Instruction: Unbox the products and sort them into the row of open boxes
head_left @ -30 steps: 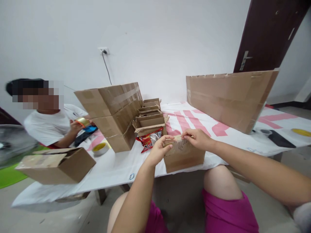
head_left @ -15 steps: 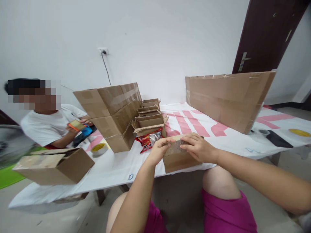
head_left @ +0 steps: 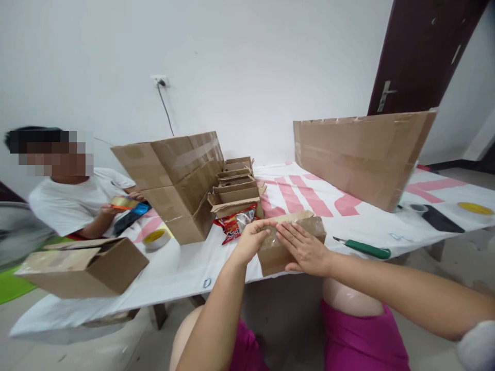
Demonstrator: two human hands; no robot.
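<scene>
A small closed cardboard box (head_left: 273, 259) sits at the table's front edge, with shiny tape across its top. My left hand (head_left: 253, 238) rests at the box's left end, thumb and fingers bent but apart, holding nothing visible. Across the top and near side lies my right hand (head_left: 305, 248), flat with fingers stretched out. Just behind my left hand, a red snack packet (head_left: 236, 222) leans against an open cardboard box (head_left: 237, 206). To the right of my right hand, a green utility knife (head_left: 365, 248) lies on the cloth.
Stacked boxes (head_left: 174, 185) stand left of centre, a tall cardboard panel (head_left: 359, 154) at back right. A flapped box (head_left: 88, 268) and tape roll (head_left: 157, 239) are at left. Another person (head_left: 81, 201) sits there holding a packet. More tape (head_left: 475, 208) lies far right.
My right hand has slid left and nearer over the box and flattened, uncovering its right end. The green knife, hidden behind my arm before, now shows.
</scene>
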